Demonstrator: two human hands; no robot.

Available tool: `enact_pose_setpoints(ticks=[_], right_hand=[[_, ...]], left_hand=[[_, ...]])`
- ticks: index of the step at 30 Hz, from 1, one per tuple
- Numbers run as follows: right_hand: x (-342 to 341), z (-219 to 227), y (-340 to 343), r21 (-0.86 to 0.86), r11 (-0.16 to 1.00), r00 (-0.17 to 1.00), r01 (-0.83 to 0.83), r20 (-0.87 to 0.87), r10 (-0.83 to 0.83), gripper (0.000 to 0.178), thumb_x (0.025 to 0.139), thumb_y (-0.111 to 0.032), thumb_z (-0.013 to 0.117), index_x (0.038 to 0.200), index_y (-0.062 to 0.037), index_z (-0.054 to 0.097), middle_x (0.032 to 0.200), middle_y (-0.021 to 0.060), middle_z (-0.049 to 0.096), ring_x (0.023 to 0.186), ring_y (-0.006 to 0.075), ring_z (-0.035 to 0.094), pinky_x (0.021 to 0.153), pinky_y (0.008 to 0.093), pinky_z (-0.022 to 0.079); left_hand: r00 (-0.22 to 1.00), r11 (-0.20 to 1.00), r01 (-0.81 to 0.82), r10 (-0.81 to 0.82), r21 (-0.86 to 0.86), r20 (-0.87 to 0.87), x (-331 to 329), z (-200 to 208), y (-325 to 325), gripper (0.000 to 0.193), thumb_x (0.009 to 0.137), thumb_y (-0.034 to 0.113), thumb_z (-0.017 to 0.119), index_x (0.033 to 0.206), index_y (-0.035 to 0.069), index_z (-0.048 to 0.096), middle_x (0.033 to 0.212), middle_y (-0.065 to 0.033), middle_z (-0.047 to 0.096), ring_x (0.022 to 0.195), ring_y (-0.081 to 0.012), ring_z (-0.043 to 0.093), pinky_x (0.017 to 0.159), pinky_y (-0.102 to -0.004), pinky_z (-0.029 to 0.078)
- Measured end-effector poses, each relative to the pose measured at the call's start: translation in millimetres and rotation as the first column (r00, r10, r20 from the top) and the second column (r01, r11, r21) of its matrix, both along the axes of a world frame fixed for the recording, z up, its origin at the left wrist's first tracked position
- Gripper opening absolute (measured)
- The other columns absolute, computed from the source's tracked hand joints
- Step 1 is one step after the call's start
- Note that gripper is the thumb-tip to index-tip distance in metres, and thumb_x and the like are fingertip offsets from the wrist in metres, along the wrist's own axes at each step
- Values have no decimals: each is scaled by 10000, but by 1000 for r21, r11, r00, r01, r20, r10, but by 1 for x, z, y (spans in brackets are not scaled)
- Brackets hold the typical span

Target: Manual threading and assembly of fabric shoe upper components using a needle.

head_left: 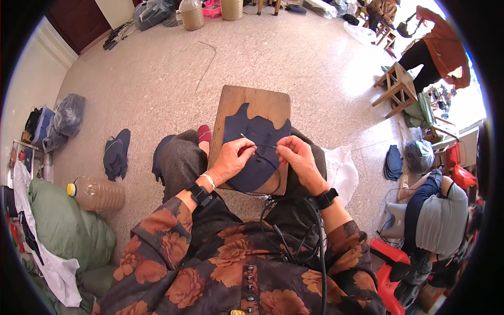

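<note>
Both my hands are raised over a wooden stool (268, 100) between my knees. A dark navy piece of fabric (247, 176) with a cut, curved outline lies flat on its top. A thin dark cord (265, 146) stretches between my hands. My left hand (230, 160) pinches it, and a slim pale-tipped thing (243, 136) sticks out past the fingers, too small to name. My right hand (298, 157) pinches the cord's other end between thumb and forefinger. Part of the cord loops down over the fabric.
Black cables (321, 252) hang across my lap. More navy pieces (116, 155) lie on the floor at left, near a brown plastic jug (97, 195). White cloth (341, 170) lies right of the stool. At far right are a wooden stool (396, 86) and other people (438, 44).
</note>
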State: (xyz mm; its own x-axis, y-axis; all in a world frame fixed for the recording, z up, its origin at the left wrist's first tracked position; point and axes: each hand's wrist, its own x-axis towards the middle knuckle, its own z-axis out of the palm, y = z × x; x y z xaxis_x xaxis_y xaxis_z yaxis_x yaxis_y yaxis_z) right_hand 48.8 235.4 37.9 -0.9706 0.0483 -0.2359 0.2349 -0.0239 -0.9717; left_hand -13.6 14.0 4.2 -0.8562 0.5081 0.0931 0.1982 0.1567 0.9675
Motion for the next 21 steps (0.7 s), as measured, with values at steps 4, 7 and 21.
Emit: enact_pose_setpoints(ticks=[4, 7, 21], right_hand=[[-12, -8, -7, -10, 999, 998, -32, -56, 32, 217, 958, -91, 634, 1154, 3, 651, 962, 61, 703, 804, 122, 653, 698, 270, 546], [-19, -43, -12, 112, 969, 975, -220, -4, 222, 218, 917, 13, 600, 1122, -5, 671, 954, 72, 710, 834, 131, 661, 694, 289, 556], [-39, -49, -47, 803, 594, 938, -54, -163, 305, 145, 794, -171, 696, 781, -44, 626, 832, 186, 667, 878, 399, 658, 740, 495, 529]], left_hand=[[972, 988, -138, 121, 72, 201, -5, -5, 3, 202, 1009, 172, 608, 998, -8, 699, 845, -58, 702, 670, -106, 621, 622, -241, 510], [952, 972, -191, 149, 139, 266, -3, -8, -1, 194, 1011, 183, 615, 1004, 6, 694, 825, -37, 678, 641, -76, 588, 586, -214, 473], [972, 973, -182, 156, 143, 175, 1, -12, -9, 199, 1012, 196, 626, 970, 9, 682, 812, -16, 666, 637, -61, 575, 592, -212, 470]])
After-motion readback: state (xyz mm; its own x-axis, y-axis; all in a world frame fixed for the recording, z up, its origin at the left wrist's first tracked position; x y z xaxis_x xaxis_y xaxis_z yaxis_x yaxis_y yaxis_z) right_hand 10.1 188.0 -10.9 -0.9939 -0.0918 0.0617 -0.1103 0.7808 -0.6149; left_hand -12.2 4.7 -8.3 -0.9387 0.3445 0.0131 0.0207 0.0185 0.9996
